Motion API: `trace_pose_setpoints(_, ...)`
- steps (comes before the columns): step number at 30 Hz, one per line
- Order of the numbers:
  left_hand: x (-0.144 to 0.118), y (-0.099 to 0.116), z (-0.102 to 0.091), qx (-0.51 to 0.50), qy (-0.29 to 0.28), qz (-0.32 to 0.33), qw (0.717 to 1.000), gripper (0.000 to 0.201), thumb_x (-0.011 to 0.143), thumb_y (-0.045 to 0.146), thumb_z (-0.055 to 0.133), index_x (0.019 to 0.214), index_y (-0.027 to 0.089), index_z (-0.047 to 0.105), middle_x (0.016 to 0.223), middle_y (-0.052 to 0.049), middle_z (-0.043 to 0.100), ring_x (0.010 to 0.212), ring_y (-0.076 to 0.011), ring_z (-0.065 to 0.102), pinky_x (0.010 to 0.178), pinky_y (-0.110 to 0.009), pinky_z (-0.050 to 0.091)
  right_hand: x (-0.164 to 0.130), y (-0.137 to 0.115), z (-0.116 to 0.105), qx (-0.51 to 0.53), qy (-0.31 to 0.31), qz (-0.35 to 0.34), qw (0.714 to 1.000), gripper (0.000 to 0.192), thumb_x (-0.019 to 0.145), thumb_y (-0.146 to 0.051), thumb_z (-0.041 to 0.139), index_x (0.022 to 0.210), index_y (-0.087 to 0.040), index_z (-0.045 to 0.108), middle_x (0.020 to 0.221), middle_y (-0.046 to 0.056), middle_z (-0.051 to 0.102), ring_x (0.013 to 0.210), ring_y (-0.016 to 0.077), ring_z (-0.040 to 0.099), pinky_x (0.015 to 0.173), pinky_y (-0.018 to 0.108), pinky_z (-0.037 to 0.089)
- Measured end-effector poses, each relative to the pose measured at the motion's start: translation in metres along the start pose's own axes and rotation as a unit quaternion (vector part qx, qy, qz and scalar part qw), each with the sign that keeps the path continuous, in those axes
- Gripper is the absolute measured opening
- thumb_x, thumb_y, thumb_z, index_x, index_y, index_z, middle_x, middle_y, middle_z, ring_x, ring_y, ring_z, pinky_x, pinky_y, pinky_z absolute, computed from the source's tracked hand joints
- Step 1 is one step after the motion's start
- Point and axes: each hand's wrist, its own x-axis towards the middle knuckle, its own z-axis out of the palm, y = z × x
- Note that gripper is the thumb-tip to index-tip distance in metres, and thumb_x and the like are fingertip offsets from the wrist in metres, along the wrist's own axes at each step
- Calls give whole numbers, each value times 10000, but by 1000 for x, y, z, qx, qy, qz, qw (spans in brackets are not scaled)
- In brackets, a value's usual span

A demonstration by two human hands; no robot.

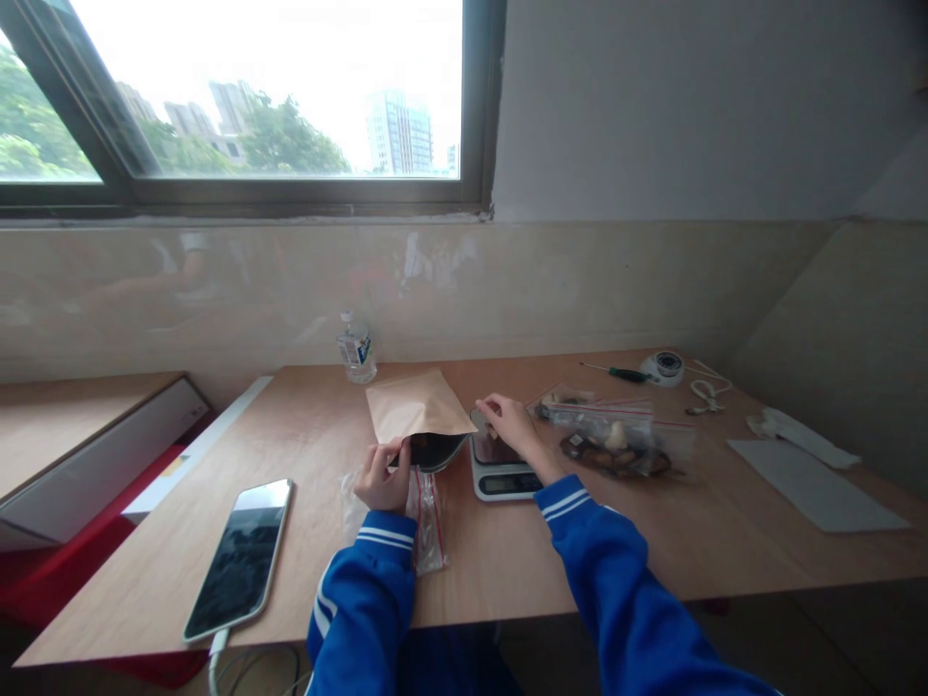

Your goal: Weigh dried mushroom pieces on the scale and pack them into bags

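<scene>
Clearly the kraft paper pouch (419, 406) lies between both hands, mouth toward the person, its length running away toward the wall. Left hand (384, 476) pinches the pouch's lower left lip, holding the dark opening wide. Right hand (509, 422), fingers curled, rests on the small digital scale (500, 471) just right of the mouth; whether it grips anything I cannot tell.

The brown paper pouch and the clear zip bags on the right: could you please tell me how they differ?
The brown paper pouch is opaque; the clear zip bags show their dark contents and have red seal strips. The pouch is held open at its mouth by the left hand; the zip bags lie flat, untouched, beyond the right hand at the scale. Both rest on the wooden table.
</scene>
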Motion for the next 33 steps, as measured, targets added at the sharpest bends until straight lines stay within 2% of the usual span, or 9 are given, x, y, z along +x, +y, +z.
trace_pose_setpoints(5, -1, -1, 0, 0, -13, -32, 999, 171, 766, 308, 661, 651, 180, 652, 610, 16, 626, 417, -50, 456, 423, -179, 322, -13, -3, -3, -52, -14, -76, 996, 217, 901, -259, 473, 801, -156, 636, 816, 51, 650, 770, 153, 576, 717, 250, 413)
trace_pose_setpoints(9, -3, -2, 1, 3, -20, -51, 998, 189, 772, 332, 648, 656, 183, 649, 633, 11, 633, 398, -47, 420, 429, -185, 324, -31, -4, 3, -139, -60, -151, 977, 178, 893, -190, 468, 847, -151, 636, 881, 68, 626, 858, 181, 539, 795, 294, 416)
trace_pose_setpoints(12, -3, -3, 1, 9, -23, -74, 997, 210, 779, 354, 637, 657, 183, 644, 647, 9, 635, 399, -48, 405, 435, -191, 320, -43, -7, 9, -204, -78, -162, 962, 153, 878, -176, 490, 919, -144, 633, 956, 90, 620, 914, 211, 524, 818, 329, 420)
trace_pose_setpoints(16, -1, -4, 2, 35, 6, -110, 993, 253, 800, 367, 613, 637, 174, 616, 634, 11, 608, 423, -51, 391, 450, -199, 306, -56, -19, 25, -239, -92, -171, 951, 180, 878, -181, 495, 995, -156, 629, 1045, 103, 619, 1001, 245, 523, 859, 372, 418)
trace_pose_setpoints(20, -1, -7, 3, 55, 24, -140, 988, 293, 803, 392, 604, 611, 171, 587, 600, 19, 569, 422, -56, 362, 453, -209, 286, -62, -30, 51, -237, -109, -186, 947, 302, 847, -182, 551, 1148, -168, 566, 1165, 111, 604, 1154, 278, 476, 975, 450, 357)
trace_pose_setpoints(23, -1, -8, 4, 55, 21, -150, 987, 293, 804, 408, 596, 629, 172, 589, 608, 18, 562, 430, -60, 364, 462, -211, 291, -62, -34, 65, -268, -116, -176, 940, 294, 846, -159, 540, 1136, -128, 575, 1157, 149, 615, 1175, 305, 465, 992, 489, 334)
trace_pose_setpoints(27, -1, -7, 3, 48, 17, -163, 985, 301, 794, 432, 596, 636, 176, 584, 618, 19, 555, 433, -64, 365, 465, -212, 295, -61, -35, 65, -292, -109, -190, 931, 269, 840, -191, 552, 1089, -108, 609, 1097, 178, 639, 1118, 320, 493, 957, 468, 354)
trace_pose_setpoints(33, 2, -5, 3, 46, 30, -170, 984, 292, 792, 429, 596, 636, 182, 594, 619, 19, 574, 434, -68, 376, 469, -209, 310, -70, -30, 53, -297, -79, -216, 927, 165, 877, -154, 490, 928, -149, 647, 925, 95, 678, 975, 254, 542, 909, 410, 337)
